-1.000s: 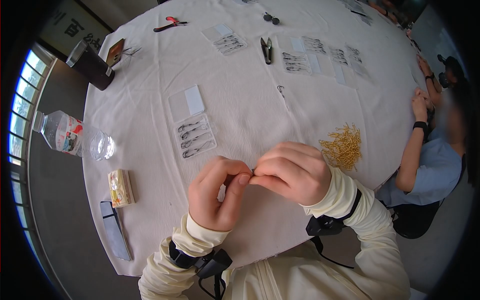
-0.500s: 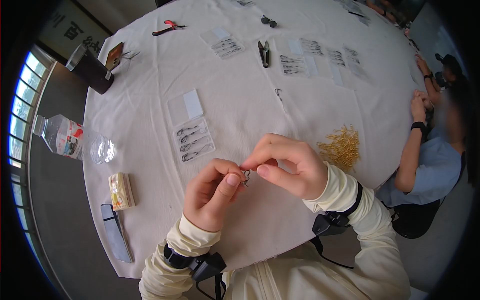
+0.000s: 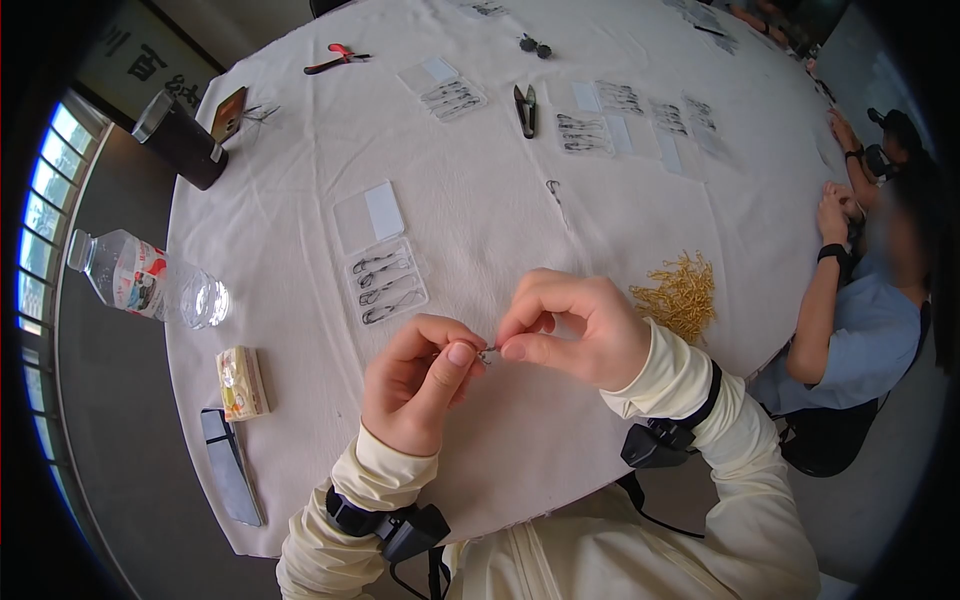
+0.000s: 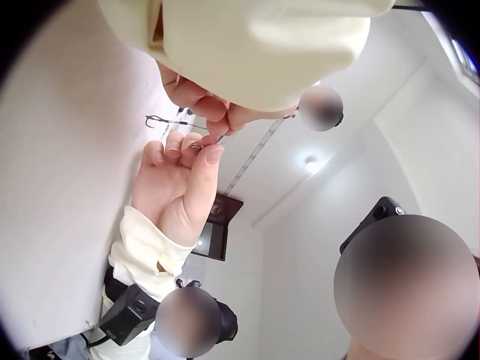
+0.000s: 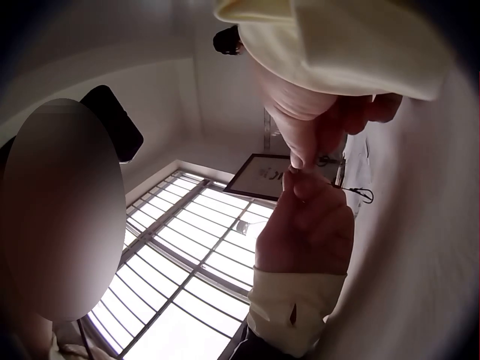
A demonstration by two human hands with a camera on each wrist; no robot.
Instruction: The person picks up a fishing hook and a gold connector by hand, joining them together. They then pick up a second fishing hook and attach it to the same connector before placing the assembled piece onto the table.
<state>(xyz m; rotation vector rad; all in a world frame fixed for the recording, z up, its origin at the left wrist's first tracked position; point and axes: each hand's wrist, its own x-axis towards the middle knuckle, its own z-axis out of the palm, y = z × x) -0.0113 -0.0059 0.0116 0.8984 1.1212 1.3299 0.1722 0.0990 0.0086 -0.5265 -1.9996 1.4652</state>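
In the head view, my left hand [image 3: 412,385] pinches a small dark metal piece [image 3: 486,354] between thumb and index finger. Its other side is pinched by my right hand [image 3: 585,328], with the fingertips of both hands almost touching above the cloth. The left wrist view shows a dark hook [image 4: 155,120] on a thin shank sticking out beside the fingers. A thin dark loop [image 5: 364,195] extends past the fingers in the right wrist view. Fingertips partly cover the held piece.
Beyond my hands lies an open clear case [image 3: 388,283] of dark hooks. Gold pieces [image 3: 680,297] are heaped at right. Snips [image 3: 525,112], red-handled pliers [image 3: 338,58] and more cases stand farther back. A bottle [image 3: 140,277], tumbler [image 3: 180,140] and tissue pack [image 3: 242,383] line the left edge.
Both hands have shifted slightly left, and their curled fingers have opened out somewhat. The dark piece between them, hidden at first, has come into view. The right thumb and index finger have closed together again.
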